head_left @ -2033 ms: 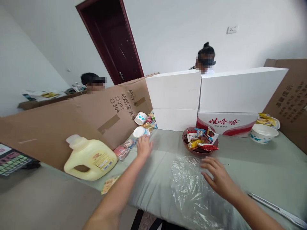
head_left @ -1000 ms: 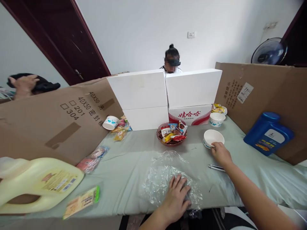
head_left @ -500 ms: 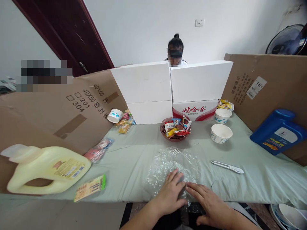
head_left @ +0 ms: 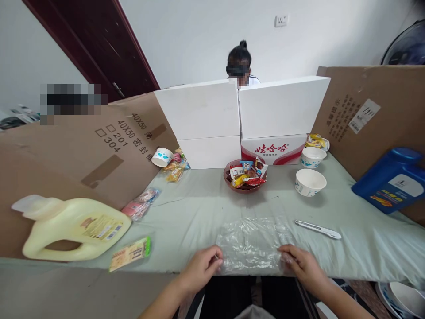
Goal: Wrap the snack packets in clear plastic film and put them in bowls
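From the head view we see a clear plastic bag (head_left: pixel 254 243) flat at the worktop's (head_left: pixel 199 208) near edge; our left hand (head_left: pixel 201 266) pinches its left corner, fingers closed; our right hand (head_left: pixel 300 262) grips its right corner.

Plastic bag (head_left: pixel 251 243): clear, crinkled. Desk (head_left: pixel 199 208) cloth: pale green. Jug (head_left: pixel 75 228): pale yellow. Bottle (head_left: pixel 392 179): blue, white label. Paper bowl (head_left: pixel 310 182): white, blue floral print. Snack dish (head_left: pixel 245 176): dark red, multicoloured wrappers. Boxes (head_left: pixel 199 110): white; one (head_left: pixel 272 149) with red lettering. Knife (head_left: pixel 318 229): silver-white.
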Available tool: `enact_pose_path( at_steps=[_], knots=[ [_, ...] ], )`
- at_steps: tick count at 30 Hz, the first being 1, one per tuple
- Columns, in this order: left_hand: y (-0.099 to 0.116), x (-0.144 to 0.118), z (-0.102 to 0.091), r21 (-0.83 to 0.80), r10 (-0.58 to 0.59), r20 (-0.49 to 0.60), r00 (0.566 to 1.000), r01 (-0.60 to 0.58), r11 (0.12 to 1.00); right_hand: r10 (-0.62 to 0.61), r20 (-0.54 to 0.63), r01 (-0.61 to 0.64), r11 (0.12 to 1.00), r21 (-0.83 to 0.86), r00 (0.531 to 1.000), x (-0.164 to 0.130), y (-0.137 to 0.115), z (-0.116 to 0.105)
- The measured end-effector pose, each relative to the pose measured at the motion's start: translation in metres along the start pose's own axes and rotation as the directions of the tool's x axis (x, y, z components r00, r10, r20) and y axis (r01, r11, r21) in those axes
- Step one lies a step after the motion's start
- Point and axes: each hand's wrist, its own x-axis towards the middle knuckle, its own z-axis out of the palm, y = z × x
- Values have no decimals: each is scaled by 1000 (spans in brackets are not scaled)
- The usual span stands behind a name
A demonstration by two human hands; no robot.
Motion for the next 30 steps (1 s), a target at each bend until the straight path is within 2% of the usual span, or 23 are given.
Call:
enact_pose_path(
  at_steps=[2, 4, 6, 9, 12, 17, 21, 23, 25, 27, 28, 30],
  knots=[
    [2, 18, -3, -23, -53, -24, 998, 52, 998, 80, -55, -81, 997, -17, 995, 13, 2, -1],
    [1, 38, -3, -2, -52, -72, 996, 52, 999, 103, -138, -116, 989, -90, 985, 27, 4, -1],
    [0, 56, 0, 96, -90, -133, 987, 103, 990, 97, -224, -143, 970, -198, 970, 39, 5, -2],
    [-1, 74, 7, 268, -199, -227, 953, 258, 928, 133, -275, -236, 890, -389, 952, 53, 8, -1],
    [-3, 79, 13, 328, -251, -278, 927, 338, 882, 184, -278, -306, 811, -499, 943, 61, 10, 1],
    [-7, 77, 19, 404, -262, -300, 917, 371, 836, 206, -270, -328, 759, -562, 940, 67, 5, 4],
    [-11, 78, 14, 446, -261, -327, 908, 392, 804, 223, -263, -340, 725, -598, 939, 68, 0, 6],
    [-12, 78, 8, 460, -256, -365, 895, 413, 786, 193, -278, -331, 699, -634, 941, 66, -1, 5],
    [-10, 76, 4, 488, -167, -453, 876, 401, 775, 61, -309, -269, 664, -698, 949, 62, -4, 3],
    [-4, 73, 8, 543, 36, -491, 871, 273, 794, -138, -314, -160, 635, -756, 939, 59, -9, 4],
    [0, 73, 13, 575, 156, -458, 875, 157, 803, -228, -294, -90, 629, -772, 928, 59, -11, 6],
    [7, 72, 31, 601, 349, -307, 885, -104, 792, -359, -200, 75, 623, -779, 911, 60, -14, 14]
  ],
)
